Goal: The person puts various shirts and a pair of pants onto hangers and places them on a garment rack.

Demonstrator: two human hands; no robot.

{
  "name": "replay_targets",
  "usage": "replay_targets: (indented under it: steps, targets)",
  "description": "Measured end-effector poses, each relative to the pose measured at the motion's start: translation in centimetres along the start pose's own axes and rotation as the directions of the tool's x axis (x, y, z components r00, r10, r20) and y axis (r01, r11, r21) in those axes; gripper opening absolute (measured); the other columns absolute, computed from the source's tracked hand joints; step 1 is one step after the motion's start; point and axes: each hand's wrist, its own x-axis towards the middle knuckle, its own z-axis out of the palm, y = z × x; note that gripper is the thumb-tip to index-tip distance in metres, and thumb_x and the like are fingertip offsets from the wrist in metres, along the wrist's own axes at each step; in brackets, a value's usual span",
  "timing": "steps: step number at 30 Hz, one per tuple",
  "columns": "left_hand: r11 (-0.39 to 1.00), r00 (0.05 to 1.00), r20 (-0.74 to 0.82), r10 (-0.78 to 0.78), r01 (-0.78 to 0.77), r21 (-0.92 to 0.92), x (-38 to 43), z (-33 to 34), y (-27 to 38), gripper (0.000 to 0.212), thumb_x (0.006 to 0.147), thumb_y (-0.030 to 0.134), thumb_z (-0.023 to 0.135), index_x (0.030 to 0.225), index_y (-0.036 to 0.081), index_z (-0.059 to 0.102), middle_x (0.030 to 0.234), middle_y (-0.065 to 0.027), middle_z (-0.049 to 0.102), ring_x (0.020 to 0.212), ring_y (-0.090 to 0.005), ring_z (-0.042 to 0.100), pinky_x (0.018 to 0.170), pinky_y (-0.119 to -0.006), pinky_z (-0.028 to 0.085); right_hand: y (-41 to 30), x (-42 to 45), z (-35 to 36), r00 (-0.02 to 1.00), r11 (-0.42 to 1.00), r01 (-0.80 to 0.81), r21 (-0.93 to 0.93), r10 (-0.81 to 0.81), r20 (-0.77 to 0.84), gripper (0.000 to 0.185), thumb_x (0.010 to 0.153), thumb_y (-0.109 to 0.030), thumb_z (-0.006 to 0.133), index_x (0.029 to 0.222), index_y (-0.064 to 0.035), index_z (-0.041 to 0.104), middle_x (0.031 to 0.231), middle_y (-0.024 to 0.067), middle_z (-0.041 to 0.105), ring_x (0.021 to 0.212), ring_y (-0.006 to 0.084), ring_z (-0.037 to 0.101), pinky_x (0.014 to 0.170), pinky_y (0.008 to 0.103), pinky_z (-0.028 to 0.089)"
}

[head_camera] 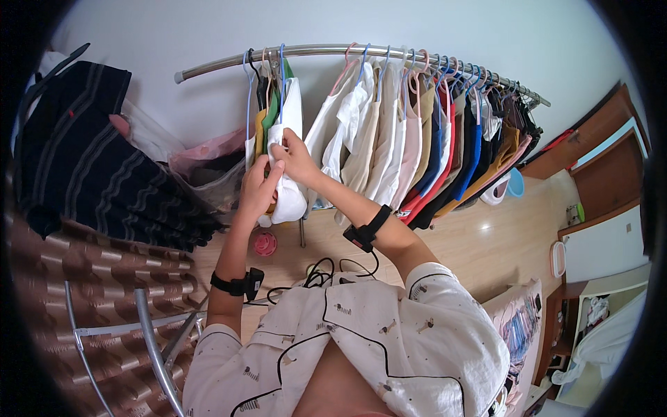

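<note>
A white garment (289,200) hangs from a blue hanger (282,88) near the left end of a metal clothes rail (323,50). My right hand (293,156) pinches its upper part just under the hanger. Lower and to the left, my left hand (260,185) grips the same garment by its edge, thumb on the near side. Behind it, partly covered, hang a green garment (271,117) and a yellow garment (259,130). My fingers hide some of the cloth.
Many garments on hangers (417,140) fill the rail to the right. A dark striped garment (78,151) hangs at left, beside a bag with a pink top (208,156). A metal frame (148,339) stands before a brown curtain (41,292). A pink basin (265,243) is on the floor.
</note>
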Motion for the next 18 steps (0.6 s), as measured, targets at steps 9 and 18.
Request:
replay_targets:
  steps: [9,18]
  targets:
    - [0.950,0.980,-0.023,0.199,-0.187,0.251,0.1,0.4,-2.6,0.035,0.085,0.019,0.065,0.112,-0.002,0.056,0.093,-0.0203,0.066,0.082,-0.0341,0.066,0.074,-0.042,0.050,-2.5,-1.3,-3.8,0.936,0.619,0.167,-0.768,-0.343,-0.073,0.021,0.091,-0.017,0.056,0.105,-0.0015,0.057,0.119,0.0190,0.054,0.093,0.0370,0.061,0.072,0.0453,0.052]
    - [0.743,0.951,-0.081,0.300,-0.179,0.644,-0.1,3.5,-3.2,0.044,0.090,0.012,0.054,0.128,-0.004,0.039,0.109,-0.0295,0.058,0.085,-0.0478,0.061,0.074,-0.053,0.049,-2.9,-4.8,-9.0,0.995,0.302,-0.019,-0.953,-0.086,-0.047,0.018,0.083,-0.013,0.060,0.094,0.0002,0.059,0.108,0.0164,0.057,0.095,0.0358,0.059,0.074,0.0446,0.053]
